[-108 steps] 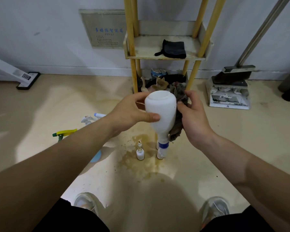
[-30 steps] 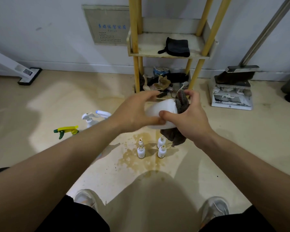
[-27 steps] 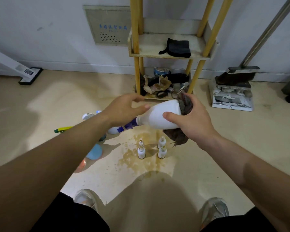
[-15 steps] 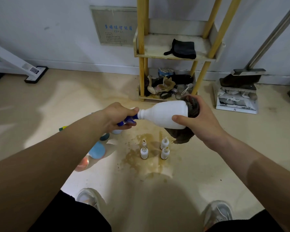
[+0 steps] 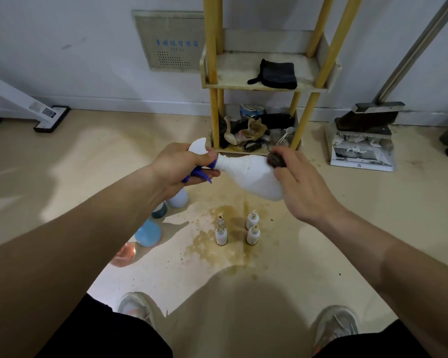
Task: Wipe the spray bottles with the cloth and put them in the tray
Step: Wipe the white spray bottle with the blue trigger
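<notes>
White spray bottle (image 5: 251,174), blue trigger (image 5: 198,176). Dark brown cloth (image 5: 276,160) against it; yellow shelf posts (image 5: 212,47) behind it.

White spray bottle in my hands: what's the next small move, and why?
Probably draw the cloth along the white spray bottle toward its neck. The left hand grips the blue trigger end, holding the bottle sideways, while the right hand presses the cloth only against the wide base end, so the body nearer the neck looks uncovered.
</notes>
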The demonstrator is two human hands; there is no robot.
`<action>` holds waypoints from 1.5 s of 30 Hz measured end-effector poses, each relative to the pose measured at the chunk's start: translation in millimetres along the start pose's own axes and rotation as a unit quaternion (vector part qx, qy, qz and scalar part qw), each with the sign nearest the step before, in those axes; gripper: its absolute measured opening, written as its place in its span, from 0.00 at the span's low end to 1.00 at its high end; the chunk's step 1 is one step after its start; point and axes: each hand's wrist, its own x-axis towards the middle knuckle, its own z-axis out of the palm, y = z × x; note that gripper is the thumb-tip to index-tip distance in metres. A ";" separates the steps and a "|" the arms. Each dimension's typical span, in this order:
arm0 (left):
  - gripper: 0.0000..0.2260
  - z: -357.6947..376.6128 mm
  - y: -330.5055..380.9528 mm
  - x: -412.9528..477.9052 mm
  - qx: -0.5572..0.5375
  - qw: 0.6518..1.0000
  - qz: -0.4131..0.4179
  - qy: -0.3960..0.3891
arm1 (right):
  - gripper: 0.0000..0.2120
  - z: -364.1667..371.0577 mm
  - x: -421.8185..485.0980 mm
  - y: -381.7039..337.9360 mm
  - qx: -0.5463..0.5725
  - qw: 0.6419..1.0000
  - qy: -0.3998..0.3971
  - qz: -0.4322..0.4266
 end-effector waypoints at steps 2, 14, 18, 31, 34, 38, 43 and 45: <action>0.10 6.5 -2.5 -1.9 0.031 0.999 0.034 0.013 | 0.25 7.1 -1.5 0.9 -0.079 0.997 -0.009 -0.018; 0.09 22.2 -2.0 -8.9 0.082 0.990 0.116 0.015 | 0.27 19.0 -6.7 -4.7 -0.174 0.973 -0.003 -0.153; 0.09 23.6 0.2 -12.0 0.112 0.982 0.152 0.000 | 0.19 3.7 5.4 9.2 -0.027 0.999 0.004 -0.046; 0.08 25.4 -2.1 -9.2 0.087 0.982 0.164 0.019 | 0.26 23.2 -6.3 -1.5 -0.195 0.970 -0.011 -0.147; 0.11 24.8 0.2 -12.1 0.154 0.967 0.204 -0.021 | 0.24 8.5 4.0 1.7 -0.105 0.988 -0.029 -0.108; 0.10 27.7 -2.0 -13.3 0.216 0.944 0.245 -0.053 | 0.24 4.0 4.8 -1.1 -0.051 0.989 -0.093 -0.108; 0.09 25.3 -0.3 -12.9 0.268 0.922 0.265 -0.092 | 0.25 13.6 2.2 2.3 -0.074 0.988 -0.077 -0.109; 0.10 27.2 0.8 -14.0 0.267 0.921 0.262 -0.107 | 0.21 16.7 1.6 3.4 -0.036 0.993 -0.018 -0.108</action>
